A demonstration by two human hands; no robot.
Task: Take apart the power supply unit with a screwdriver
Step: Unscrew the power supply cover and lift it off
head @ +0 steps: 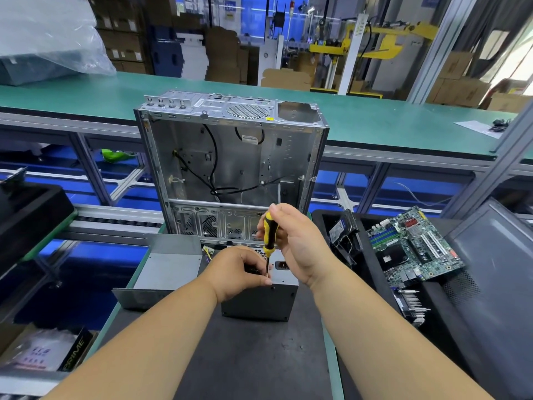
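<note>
Here two bare hands work over one power supply unit (259, 298), a dark grey box standing on the black mat (245, 356) directly under the fingers. The left hand (239, 272) rests on the unit's top, its fingers curled down over the near top edge and pinched close around the metal shaft just beside them. The right hand (294, 241), above and to the right of the left fingers, grips one screwdriver (269, 235) with a yellow-and-black handle; its fingers and thumb are wrapped round the upper handle, and the tool stands nearly upright, its tip down at the unit's top face. The left fingers hide the exact spot the tip meets, so whether it sits in a screw cannot be told. One black socket shows on the top face just right of the shaft.

Left of the left fingers lies one grey metal cover (161, 269), bent at its near edge, with a small bunch of coloured wires (208, 252) between it and the unit. Right of the right fingers, in a black tray (432, 313), sits one green motherboard (415, 246), with a black bracket (344, 235) just beside it.

Beyond the fingers stands one open computer case (230, 163), bare metal inside with a few black cables hanging loose. Behind it runs a green workbench (375, 116), then stacked cardboard boxes (461, 82).
</note>
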